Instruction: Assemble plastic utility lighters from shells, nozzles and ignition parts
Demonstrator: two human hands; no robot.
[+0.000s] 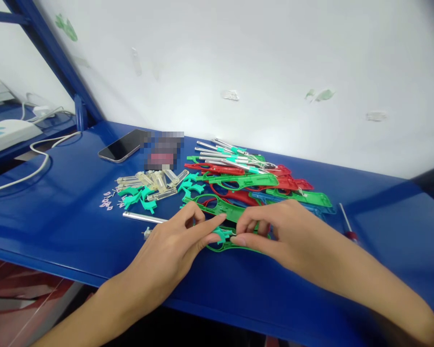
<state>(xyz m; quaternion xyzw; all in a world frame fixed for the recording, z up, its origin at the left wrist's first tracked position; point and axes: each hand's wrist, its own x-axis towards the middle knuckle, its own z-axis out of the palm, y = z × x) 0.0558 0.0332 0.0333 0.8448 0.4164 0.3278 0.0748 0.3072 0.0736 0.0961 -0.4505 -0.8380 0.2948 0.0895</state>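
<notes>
My left hand [175, 233] is closed, thumb and index finger pinching a teal plastic trigger [223, 235]. From behind that hand a silver metal tube [142, 217] sticks out to the left; whether it joins the trigger is hidden. Just right of the trigger, my right hand [275, 224] pinches something tiny, perhaps a wire end, between thumb and fingertips. Beneath both hands lie green lighter shell halves, one above the trigger [231, 212] and one partly covered below it [220, 247]. A small whitish part [147, 233] rests beside my left hand.
Behind my hands are piled red, green and blue shell halves [253, 180] with several metal tubes [220, 158]. To the left lie clear plastic parts [162, 185], teal triggers [144, 198], tiny pink pieces [106, 201] and a phone [125, 145]. A screwdriver [350, 235] lies right.
</notes>
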